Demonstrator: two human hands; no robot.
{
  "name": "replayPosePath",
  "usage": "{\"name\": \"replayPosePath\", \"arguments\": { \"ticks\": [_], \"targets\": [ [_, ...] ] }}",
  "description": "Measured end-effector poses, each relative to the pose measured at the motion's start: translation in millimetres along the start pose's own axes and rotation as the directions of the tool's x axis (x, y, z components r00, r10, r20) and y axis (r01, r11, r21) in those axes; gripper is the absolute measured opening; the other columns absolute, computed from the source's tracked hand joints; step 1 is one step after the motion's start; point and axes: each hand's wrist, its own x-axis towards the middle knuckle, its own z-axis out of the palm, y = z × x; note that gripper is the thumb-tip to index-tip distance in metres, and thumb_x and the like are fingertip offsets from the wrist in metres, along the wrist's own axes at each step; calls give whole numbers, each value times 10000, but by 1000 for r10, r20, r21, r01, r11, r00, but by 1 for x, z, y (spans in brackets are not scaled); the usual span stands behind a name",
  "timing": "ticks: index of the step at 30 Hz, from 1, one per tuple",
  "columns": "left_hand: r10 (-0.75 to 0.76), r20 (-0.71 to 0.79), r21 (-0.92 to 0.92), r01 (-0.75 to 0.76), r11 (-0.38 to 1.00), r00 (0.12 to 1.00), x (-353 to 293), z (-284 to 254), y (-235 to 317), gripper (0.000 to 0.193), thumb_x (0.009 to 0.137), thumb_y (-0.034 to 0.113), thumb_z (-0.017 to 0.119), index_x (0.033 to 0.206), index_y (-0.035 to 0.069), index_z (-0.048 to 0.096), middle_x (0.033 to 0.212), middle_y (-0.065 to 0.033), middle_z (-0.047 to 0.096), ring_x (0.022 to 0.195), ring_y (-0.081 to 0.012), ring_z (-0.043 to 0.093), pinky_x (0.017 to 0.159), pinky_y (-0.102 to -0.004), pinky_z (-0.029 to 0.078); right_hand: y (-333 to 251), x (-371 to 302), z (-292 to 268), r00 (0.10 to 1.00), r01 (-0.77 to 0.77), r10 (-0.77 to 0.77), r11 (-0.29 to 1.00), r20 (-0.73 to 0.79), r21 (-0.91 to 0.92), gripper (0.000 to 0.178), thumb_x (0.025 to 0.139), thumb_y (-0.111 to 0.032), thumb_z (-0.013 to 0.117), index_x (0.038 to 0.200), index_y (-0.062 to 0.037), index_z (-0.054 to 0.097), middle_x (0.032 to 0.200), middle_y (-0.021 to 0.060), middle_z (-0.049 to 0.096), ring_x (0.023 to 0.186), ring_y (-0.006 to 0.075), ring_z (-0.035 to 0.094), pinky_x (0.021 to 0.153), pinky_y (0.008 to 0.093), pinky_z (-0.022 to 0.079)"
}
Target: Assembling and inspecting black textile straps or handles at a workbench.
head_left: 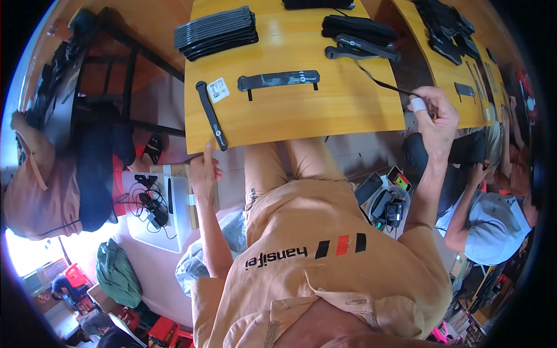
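Over the table's right edge, my right hand (436, 119) is closed, with a white wrap on one finger. It grips the end of a thin black strap (383, 83), which runs back toward a pile of dark straps (358, 35). My left hand (203, 171) is just below the table's front edge, its index finger stretched out and nothing seen in it. Nearest to that finger lies a narrow black strap (210, 115) with a rounded end. Beside it is a white printed label (218, 90). A wider dark strap (278, 80) lies across the table, two short black tabs under it.
A thick stack of grey and black straps (216, 32) sits at the far left of the yellow table (290, 119). Another table (426, 26) with straps stands to the right. Co-workers sit on both sides. A white bin (154, 211) with cables is at lower left.
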Motion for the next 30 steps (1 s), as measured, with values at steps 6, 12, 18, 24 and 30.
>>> {"name": "replayPosePath", "arguments": {
  "ticks": [6, 12, 18, 24, 30],
  "targets": [
    [761, -211, -109, -788, 606, 614, -65, 8, 67, 253, 828, 169, 524, 983, -16, 602, 946, -144, 616, 932, -243, 576, 809, -282, 425, -26, -4, 22, 893, 154, -201, 977, 402, 146, 151, 640, 58, 595, 767, -18, 621, 696, 34, 599, 577, 78, 528, 491, 193, 376],
    [966, 163, -155, -962, 226, 200, -98, 54, 125, 381, 881, 285, 441, 1090, -21, 533, 1036, -118, 574, 989, -215, 518, 888, -307, 363, -35, -16, 53, 817, 87, -250, 944, 520, 318, 225, 590, 87, 559, 778, -14, 630, 717, 54, 626, 582, 111, 557, 490, 214, 391],
    [685, 644, -478, -519, 708, 341, -77, 79, 111, 215, 860, 181, 525, 928, -18, 571, 787, -23, 554, 748, -86, 502, 701, -222, 406, -8, -24, 58, 793, -40, -176, 940, 583, 338, 205, 631, 51, 561, 805, -23, 641, 728, 39, 620, 549, 71, 489, 472, 202, 356],
    [615, 594, -416, -457, 786, 518, -70, 83, 111, 112, 831, 113, 571, 834, 2, 567, 690, 19, 522, 604, -49, 460, 552, -191, 386, -6, -32, 76, 813, -466, 208, 793, 544, 393, 152, 758, -106, 610, 863, 1, 641, 701, 30, 598, 513, 23, 435, 451, 169, 321],
    [685, 595, -318, -658, 682, 421, -49, 74, 109, 98, 807, 91, 595, 835, -2, 581, 681, 19, 529, 601, -52, 459, 541, -186, 379, 15, -32, 84, 720, -635, 430, 725, 545, 267, 107, 727, -45, 631, 808, 24, 626, 617, 52, 596, 400, -5, 366, 373, 150, 270]
  ]
}}
